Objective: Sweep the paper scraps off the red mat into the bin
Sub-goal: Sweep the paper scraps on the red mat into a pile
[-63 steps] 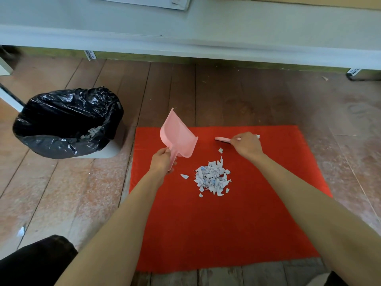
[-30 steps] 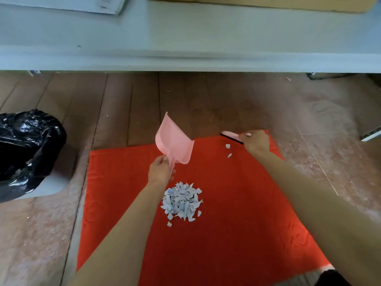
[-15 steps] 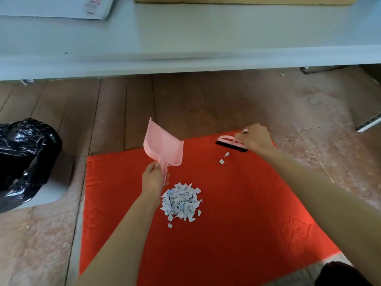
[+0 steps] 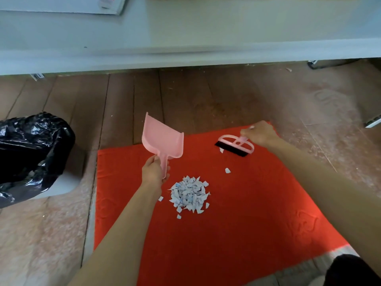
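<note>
The red mat [image 4: 237,223] lies flat on a floor of worn wooden planks [image 4: 185,100]. Its cloth is thick, with a faint pressed pattern near the corners. Close to the middle sits a small round heap of paper scraps [image 4: 188,195], white and pale blue, torn into sharp little triangles. A few pieces lie loose around its edge, and one scrap [image 4: 227,170] lies alone between the heap and the brush.

The left hand [image 4: 154,170] holds the pink dustpan [image 4: 162,139] with its fingers wrapped around the short flat handle. The pan is smooth, slightly see-through plastic with raised side walls. It is lifted off the mat, its wide mouth pointing up and away. The right hand [image 4: 259,134] grips the handle of the brush [image 4: 235,145] near the far edge of the mat. The brush has a pink half-round frame and a straight row of black bristles, which touch the cloth. One more scrap [image 4: 221,150] lies right beside the bristles.

To the left, apart from the mat, stands the bin [image 4: 61,186]. It is white and lined with a shiny, wrinkled black bag [image 4: 31,151], and the picture's edge cuts it. Above everything runs the pale edge of a shelf [image 4: 185,48].

Two seconds ago the brush showed only as a thin pink bar under the right hand. Now its frame and bristles face the viewer. The dustpan is raised as before, and the heap keeps the same shape as a half second ago.
</note>
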